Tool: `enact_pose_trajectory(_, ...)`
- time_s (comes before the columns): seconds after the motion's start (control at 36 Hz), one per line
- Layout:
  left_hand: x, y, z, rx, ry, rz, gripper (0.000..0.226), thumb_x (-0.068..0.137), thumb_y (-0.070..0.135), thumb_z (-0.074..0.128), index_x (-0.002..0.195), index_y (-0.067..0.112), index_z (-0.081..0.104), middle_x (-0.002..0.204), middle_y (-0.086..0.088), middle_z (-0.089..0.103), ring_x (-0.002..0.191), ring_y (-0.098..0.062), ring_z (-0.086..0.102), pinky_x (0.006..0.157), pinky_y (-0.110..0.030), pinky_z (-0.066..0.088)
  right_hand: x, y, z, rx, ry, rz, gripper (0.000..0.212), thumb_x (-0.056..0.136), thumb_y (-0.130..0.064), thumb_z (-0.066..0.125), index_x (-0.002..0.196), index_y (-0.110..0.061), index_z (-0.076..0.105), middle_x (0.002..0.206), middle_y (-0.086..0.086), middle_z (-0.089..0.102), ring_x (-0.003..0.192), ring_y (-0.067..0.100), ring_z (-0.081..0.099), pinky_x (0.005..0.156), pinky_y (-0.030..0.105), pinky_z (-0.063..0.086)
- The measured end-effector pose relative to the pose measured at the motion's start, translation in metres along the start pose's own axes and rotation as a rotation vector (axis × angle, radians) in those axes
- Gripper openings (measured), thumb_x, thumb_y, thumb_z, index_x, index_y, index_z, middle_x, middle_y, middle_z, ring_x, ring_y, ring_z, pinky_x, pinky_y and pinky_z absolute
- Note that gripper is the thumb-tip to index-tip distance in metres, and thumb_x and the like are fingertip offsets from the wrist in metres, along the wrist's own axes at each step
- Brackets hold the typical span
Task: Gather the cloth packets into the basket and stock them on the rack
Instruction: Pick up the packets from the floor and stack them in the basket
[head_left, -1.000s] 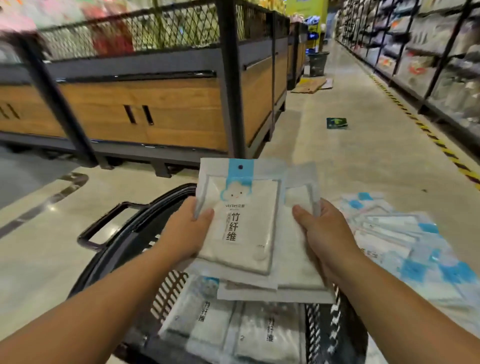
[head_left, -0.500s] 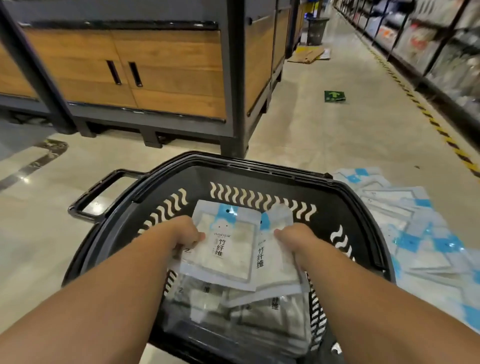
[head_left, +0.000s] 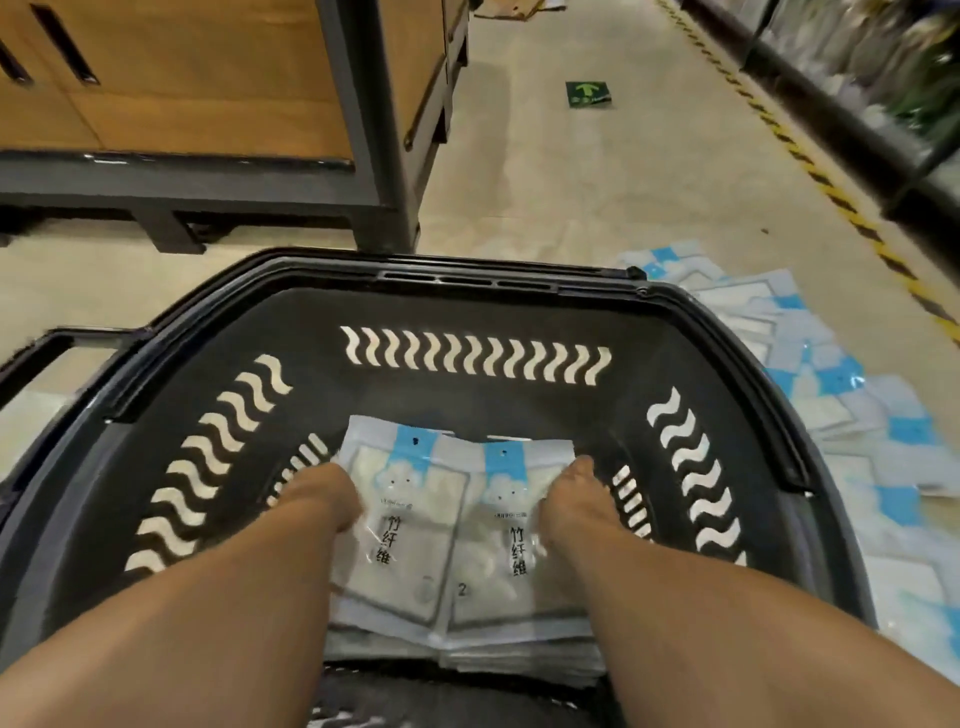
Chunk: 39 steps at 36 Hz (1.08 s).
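left hand: fingertips hidden at packets | right hand: same | packets under grip: covered | basket nearer than grip: cut off | shelf far right of grip: blurred

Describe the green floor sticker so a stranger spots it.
Beyond the black basket, on the pale aisle floor right of the wooden display stand, lies the sticker. It is a dark green square with an arrow, unlike the white-and-blue packets.
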<state>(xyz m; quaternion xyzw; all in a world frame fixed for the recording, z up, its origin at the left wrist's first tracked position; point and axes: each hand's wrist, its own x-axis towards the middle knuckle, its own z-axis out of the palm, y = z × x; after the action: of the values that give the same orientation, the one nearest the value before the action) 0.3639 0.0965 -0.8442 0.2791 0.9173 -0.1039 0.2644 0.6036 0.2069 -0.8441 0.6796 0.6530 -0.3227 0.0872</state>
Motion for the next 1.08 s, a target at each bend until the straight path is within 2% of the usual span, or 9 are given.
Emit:
enact_pose_trajectory(0.11,0.014,0.001,0.025,-0.111,-0.003,-0.037,0.044,0.092,0.024,0.06,0.132,0.007,0.053,0.134,-0.011,0.059,0.122,-0.027,0.058,0.097,-0.033,0.046,0.011,0.004,0.012,-0.228,0.003,-0.16,0.076,0.09,-0.003,0.053,0.151,-0.026,0.015,0.146,0.019,0.028,0.134,0.041,0.04,0.104,0.047,0.042)
enact_pose_trajectory(0.17,0.016,0.006,0.029,-0.17,-0.011,-0.093,0.057,0.089,0.027,0.065,0.139,0.008,0.044,0.139,-0.013,0.054,0.128,-0.03,0.054,0.104,-0.037,0.042,0.011,0.004,0.015,-0.357,0.008,-0.268,0.076,0.086,-0.003,0.06,0.143,-0.039,0.026,0.145,0.017,0.02,0.133,0.041,0.035,0.104,0.051,0.043)
enact_pose_trajectory(0.25,0.014,0.013,0.027,-0.088,-0.023,-0.101,0.078,0.084,0.032,0.073,0.147,0.007,0.033,0.143,-0.015,0.051,0.131,-0.033,0.051,0.107,-0.042,0.044,0.014,0.007,0.024,-0.431,0.023,-0.411,0.047,0.098,-0.047,0.047,0.144,-0.04,0.034,0.159,0.017,0.01,0.144,0.039,0.017,0.116,0.052,0.024)
enact_pose_trajectory(0.33,0.009,0.021,0.025,0.009,0.087,0.006,0.058,0.093,0.017,0.055,0.145,0.009,0.031,0.142,-0.019,0.047,0.129,-0.037,0.05,0.104,-0.045,0.045,0.021,0.015,0.037,-0.531,-0.167,-0.378,0.093,0.088,-0.08,0.036,0.16,-0.035,-0.003,0.164,0.016,-0.026,0.151,0.034,-0.026,0.123,0.05,-0.009)
enact_pose_trajectory(0.39,0.007,0.025,0.026,0.06,0.141,0.184,0.059,0.091,0.011,0.053,0.146,0.012,0.031,0.145,-0.019,0.038,0.131,-0.038,0.046,0.108,-0.045,0.043,0.025,0.02,0.041,-0.514,-0.275,-0.357,0.114,0.079,-0.087,0.046,0.156,-0.035,-0.021,0.158,0.011,-0.041,0.146,0.029,-0.036,0.122,0.05,-0.014)
enact_pose_trajectory(0.47,0.005,0.029,0.036,-0.118,-0.038,0.481,0.084,0.089,0.019,0.064,0.157,0.034,0.018,0.166,-0.009,0.009,0.151,-0.032,0.013,0.122,-0.042,0.017,0.027,0.024,0.04,-0.502,-0.326,-0.31,0.12,0.074,-0.087,0.053,0.152,-0.041,-0.026,0.154,0.002,-0.047,0.145,0.025,-0.039,0.118,0.06,-0.015)
enact_pose_trajectory(0.58,0.002,0.026,0.049,0.054,-0.308,0.471,0.12,0.071,0.071,0.072,0.151,0.052,-0.015,0.156,0.01,-0.036,0.148,-0.028,-0.028,0.119,-0.053,-0.007,0.026,0.022,0.041,-0.535,-0.33,-0.249,0.117,0.075,-0.087,0.051,0.151,-0.045,-0.028,0.154,-0.001,-0.047,0.147,0.028,-0.035,0.116,0.064,-0.014)
enact_pose_trajectory(0.75,0.004,0.017,0.055,0.151,-0.303,0.441,0.134,0.064,0.072,0.078,0.148,0.05,-0.025,0.154,0.006,-0.044,0.145,-0.028,-0.034,0.119,-0.057,-0.009,0.029,0.03,0.038,-0.607,-0.315,-0.131,0.119,0.079,-0.086,0.049,0.15,-0.037,-0.033,0.154,0.01,-0.045,0.147,0.037,-0.032,0.122,0.054,-0.012)
enact_pose_trajectory(1.08,0.008,0.027,0.043,0.321,-0.355,0.402,0.129,0.069,0.076,0.071,0.145,0.05,-0.029,0.155,0.007,-0.041,0.148,-0.03,-0.028,0.12,-0.062,0.002,0.027,0.022,0.031,-0.634,-0.325,-0.124,0.118,0.082,-0.08,0.056,0.154,-0.036,-0.026,0.161,0.009,-0.035,0.152,0.039,-0.019,0.121,0.058,0.001)
